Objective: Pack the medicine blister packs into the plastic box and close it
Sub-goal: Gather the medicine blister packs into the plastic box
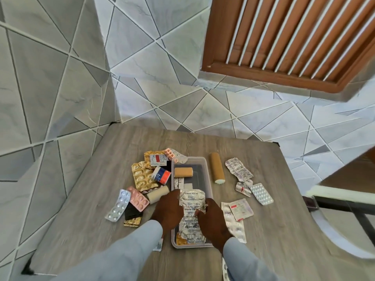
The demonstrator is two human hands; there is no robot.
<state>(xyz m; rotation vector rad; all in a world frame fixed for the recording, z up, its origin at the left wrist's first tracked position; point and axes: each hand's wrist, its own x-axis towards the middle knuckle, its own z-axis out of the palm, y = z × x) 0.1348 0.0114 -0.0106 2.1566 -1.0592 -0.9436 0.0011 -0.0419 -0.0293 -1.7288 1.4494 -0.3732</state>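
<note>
A clear plastic box (pixel 207 169) lies open in the middle of the wooden table. Inside it are a tan bandage roll (pixel 183 172) and a long silver blister pack (pixel 191 213) with printed text. My left hand (pixel 167 211) touches that pack's left edge and my right hand (pixel 213 222) pinches its right edge over the box. Loose packs lie around: gold ones (pixel 142 176), a pink one (pixel 138 198) and a silver one (pixel 118 205) on the left, several silver ones (pixel 238 169) (pixel 261 194) (pixel 241 208) on the right. No lid is visible.
A long tan bandage roll (pixel 217 168) lies right of the box, a red, white and blue tape roll (pixel 161 175) and a cream roll (pixel 157 194) left of it. Tiled walls close in behind and at left. A white chair frame (pixel 332 201) stands at right.
</note>
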